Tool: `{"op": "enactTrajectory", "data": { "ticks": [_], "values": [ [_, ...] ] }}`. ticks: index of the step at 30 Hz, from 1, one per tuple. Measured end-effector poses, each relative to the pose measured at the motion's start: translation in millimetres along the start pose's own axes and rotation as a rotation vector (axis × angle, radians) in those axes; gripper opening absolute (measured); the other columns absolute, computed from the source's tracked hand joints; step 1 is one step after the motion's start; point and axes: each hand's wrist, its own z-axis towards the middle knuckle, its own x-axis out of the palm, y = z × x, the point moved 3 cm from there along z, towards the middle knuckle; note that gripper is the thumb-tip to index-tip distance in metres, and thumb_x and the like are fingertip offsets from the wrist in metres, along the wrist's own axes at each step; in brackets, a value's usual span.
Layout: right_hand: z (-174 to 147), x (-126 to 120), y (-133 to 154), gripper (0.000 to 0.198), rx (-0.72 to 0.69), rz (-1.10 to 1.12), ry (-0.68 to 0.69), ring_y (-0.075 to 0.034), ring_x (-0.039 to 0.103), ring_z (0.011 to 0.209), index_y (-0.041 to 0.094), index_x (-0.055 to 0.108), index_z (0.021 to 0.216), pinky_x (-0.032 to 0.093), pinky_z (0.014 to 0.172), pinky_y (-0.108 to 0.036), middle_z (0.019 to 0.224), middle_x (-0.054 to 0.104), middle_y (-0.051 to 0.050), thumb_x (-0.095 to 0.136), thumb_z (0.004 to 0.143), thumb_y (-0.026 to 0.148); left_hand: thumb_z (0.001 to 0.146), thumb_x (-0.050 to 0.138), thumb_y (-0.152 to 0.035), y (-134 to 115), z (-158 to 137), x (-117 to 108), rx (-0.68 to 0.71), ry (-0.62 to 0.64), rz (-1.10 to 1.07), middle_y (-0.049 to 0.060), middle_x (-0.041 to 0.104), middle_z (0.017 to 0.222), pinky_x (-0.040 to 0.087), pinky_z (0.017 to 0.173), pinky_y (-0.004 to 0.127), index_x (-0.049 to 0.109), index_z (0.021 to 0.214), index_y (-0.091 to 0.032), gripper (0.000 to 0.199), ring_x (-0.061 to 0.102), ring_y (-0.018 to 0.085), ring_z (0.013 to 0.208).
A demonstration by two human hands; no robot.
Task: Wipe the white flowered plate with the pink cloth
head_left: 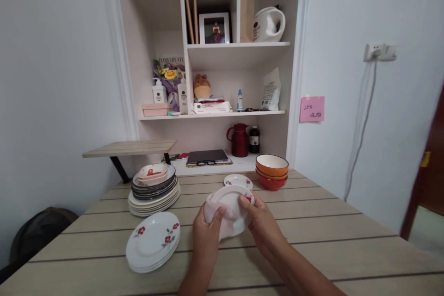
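Observation:
My right hand grips the right rim of a white plate with red flowers, thumb on its face. Over the plate's left side lies a pale pink cloth, which my left hand pinches against the plate. The plate is tilted up above the table. Just behind it a small flowered plate rests flat on the wood. To the left of my hands is a short stack of flowered white plates.
A tall stack of plates, topped by small square dishes, stands at the left. Orange and red bowls are nested at the right. Behind the table are a red jug, a dark bottle and a laptop.

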Motion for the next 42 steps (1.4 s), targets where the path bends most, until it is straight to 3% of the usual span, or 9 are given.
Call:
{"op": "enactTrajectory", "data": {
  "ticks": [5, 9, 15, 21, 27, 30, 34, 38, 42],
  "values": [
    [0, -1, -1, 0.043, 0.038, 0.008, 0.029, -0.018, 0.063, 0.071, 0.020, 0.063, 0.105, 0.047, 0.061, -0.026, 0.089, 0.072, -0.005, 0.078, 0.071, 0.044, 0.064, 0.076, -0.051, -5, -3, 0, -0.029, -0.038, 0.026, 0.009, 0.076, 0.080, 0.052, 0.067, 0.030, 0.074, 0.093, -0.010, 0.049, 0.068, 0.025, 0.075],
    [3, -4, 5, 0.034, -0.062, -0.262, 0.082, -0.021, 0.061, 0.078, 0.021, 0.063, 0.102, 0.046, 0.066, -0.029, 0.088, 0.069, -0.003, 0.068, 0.079, 0.045, 0.066, 0.075, -0.048, -9, -4, -1, 0.007, -0.084, 0.037, 0.009, 0.076, 0.083, 0.052, 0.073, 0.031, 0.074, 0.091, -0.013, 0.043, 0.069, 0.026, 0.079],
    [6, -10, 18, 0.019, -0.453, -0.829, 0.089, -0.021, 0.058, 0.074, 0.024, 0.063, 0.096, 0.046, 0.069, -0.031, 0.084, 0.065, -0.002, 0.066, 0.078, 0.027, 0.079, 0.067, -0.038, -13, -4, -4, 0.357, -0.025, 0.290, 0.008, 0.074, 0.089, 0.052, 0.079, 0.034, 0.073, 0.094, -0.019, 0.025, 0.067, 0.024, 0.084],
    [2, -10, 26, 0.024, -0.604, -1.111, 0.168, -0.024, 0.062, 0.087, 0.027, 0.062, 0.100, 0.046, 0.076, -0.034, 0.109, 0.064, -0.007, 0.059, 0.079, 0.015, 0.085, 0.060, -0.021, -15, -9, 0, 0.717, 0.069, 0.647, 0.006, 0.071, 0.087, 0.050, 0.073, 0.035, 0.068, 0.093, -0.021, 0.011, 0.064, 0.023, 0.082],
    [-6, -1, 30, 0.030, -0.685, -1.468, 0.278, -0.023, 0.062, 0.091, 0.025, 0.064, 0.085, 0.042, 0.072, -0.029, 0.101, 0.068, -0.005, 0.049, 0.074, 0.002, 0.073, 0.062, 0.000, -20, -16, 5, 0.865, 0.153, 0.886, 0.004, 0.071, 0.088, 0.047, 0.072, 0.035, 0.066, 0.097, -0.022, 0.033, 0.062, 0.023, 0.081],
    [-5, -1, 28, 0.021, -0.671, -1.475, 0.282, -0.022, 0.061, 0.084, 0.024, 0.063, 0.079, 0.040, 0.069, -0.029, 0.090, 0.069, -0.006, 0.051, 0.077, 0.006, 0.074, 0.064, -0.002, -23, -16, 4, 0.864, 0.126, 0.826, 0.004, 0.071, 0.087, 0.046, 0.071, 0.034, 0.065, 0.094, -0.022, 0.028, 0.062, 0.023, 0.081],
    [-1, -4, 23, 0.015, -0.567, -1.275, 0.296, -0.020, 0.060, 0.075, 0.023, 0.062, 0.073, 0.039, 0.067, -0.028, 0.077, 0.067, -0.003, 0.055, 0.077, 0.010, 0.079, 0.068, -0.017, -26, -14, 1, 0.784, 0.061, 0.636, 0.003, 0.069, 0.081, 0.047, 0.070, 0.032, 0.065, 0.085, -0.021, 0.007, 0.062, 0.021, 0.077],
    [2, -6, 18, 0.011, -0.377, -1.006, 0.306, -0.018, 0.058, 0.066, 0.021, 0.063, 0.071, 0.040, 0.063, -0.027, 0.068, 0.065, 0.000, 0.058, 0.079, 0.016, 0.077, 0.073, -0.033, -23, -9, -3, 0.580, 0.035, 0.438, 0.003, 0.068, 0.079, 0.049, 0.070, 0.030, 0.068, 0.084, -0.020, 0.016, 0.063, 0.021, 0.077],
    [1, -6, 18, 0.009, -0.227, -0.713, 0.331, -0.016, 0.056, 0.061, 0.019, 0.065, 0.075, 0.041, 0.059, -0.026, 0.064, 0.062, 0.001, 0.063, 0.080, 0.026, 0.075, 0.072, -0.039, -18, -4, -6, 0.323, 0.021, 0.234, 0.005, 0.073, 0.083, 0.051, 0.071, 0.029, 0.071, 0.096, -0.018, 0.029, 0.066, 0.021, 0.077]
  ]
}}
